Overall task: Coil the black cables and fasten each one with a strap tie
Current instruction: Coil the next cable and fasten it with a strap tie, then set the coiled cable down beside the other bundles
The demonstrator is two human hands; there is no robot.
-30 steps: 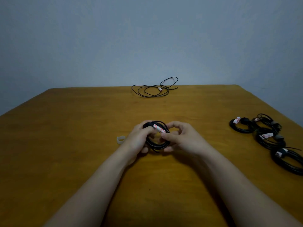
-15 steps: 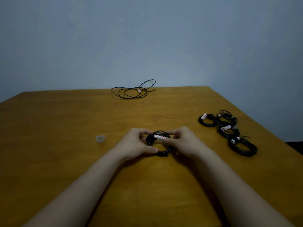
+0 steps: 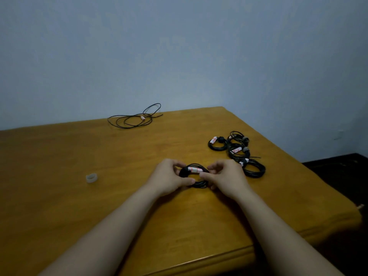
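On the yellow-brown wooden table (image 3: 59, 206), left of centre: a small translucent white ring-shaped band (image 3: 91, 177), alone and well apart from the hands. Farther back, by the table's far edge in the upper middle of the frame: a thin black cable in loose, untied loops (image 3: 133, 121), a small pale tag among them. At the centre: grips the left side of a small black coiled cable (image 3: 200, 184) with the left hand (image 3: 169, 179), thumb along the near side, fingers curled over the far side. Round the coil's upper left, a black strap tie (image 3: 183, 172), just beside a white label with red print (image 3: 195, 169). Pinches the coil's right side, at the label's end, with the right hand (image 3: 225, 177), thumb and forefinger closed on it. Cannot tell whether the coil rests on the table or hangs just above it. Just right of that hand: four tied black cable coils (image 3: 253, 170) in a close cluster, each bound at one spot and carrying a white label. Behind, a pale blue-grey wall (image 3: 179, 46); at the right edge, dark floor (image 3: 338, 172).
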